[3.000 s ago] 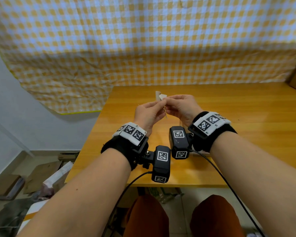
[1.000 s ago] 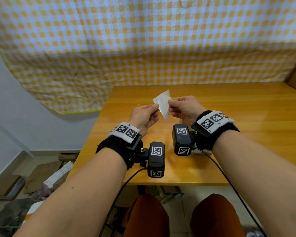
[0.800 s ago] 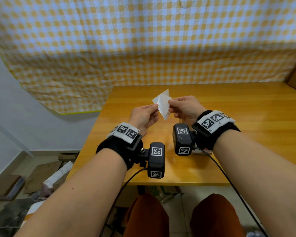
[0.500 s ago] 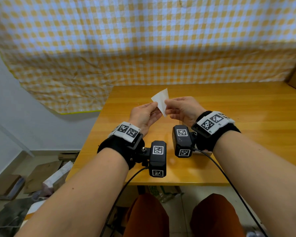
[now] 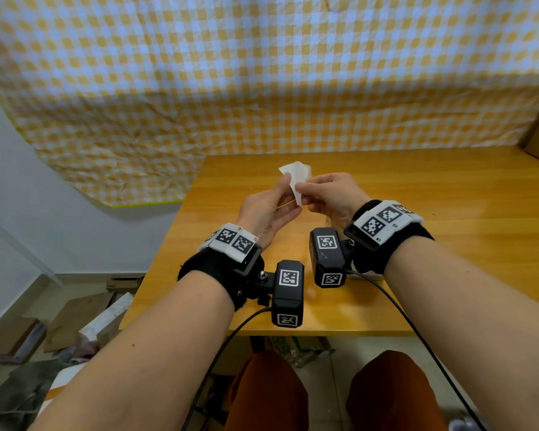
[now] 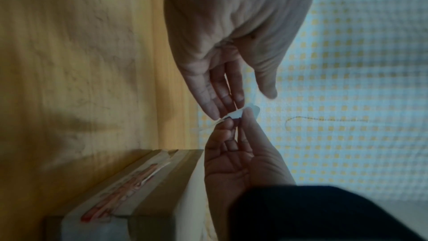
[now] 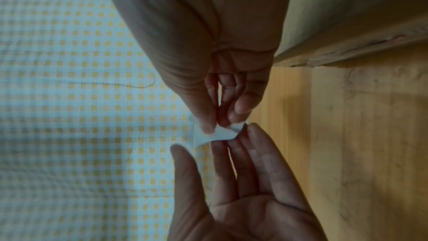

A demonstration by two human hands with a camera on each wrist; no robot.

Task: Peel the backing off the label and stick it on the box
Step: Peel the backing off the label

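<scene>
I hold the small white paper label (image 5: 297,178) in the air above the yellow wooden table (image 5: 448,194), between both hands, with its backing not yet clearly separated. The main risk from here is that the peel tears or that the loosened adhesive face folds onto itself or onto a fingertip; I judge that either would follow from pulling too fast at a sharp angle or from letting the thin sheet curl, and the right wrist view already shows it bowed. A second risk is dropping the label, because the grip sits only at its edges. My right hand (image 5: 330,194) pinches the lower right edge of the label between thumb and curled fingers (image 7: 241,107). My left hand (image 5: 266,208) meets the opposite edge with nearly straight fingers (image 6: 215,98), and the thumb stands clear of the paper in the left wrist view, so I read this hand as supporting the sheet, not clamping it. The upper corners of the label project above both sets of fingertips. The brown taped cardboard box (image 6: 129,195) rests on the table near my right wrist, below the label and apart from it; the head view hides most of it behind the wrist cameras.
</scene>
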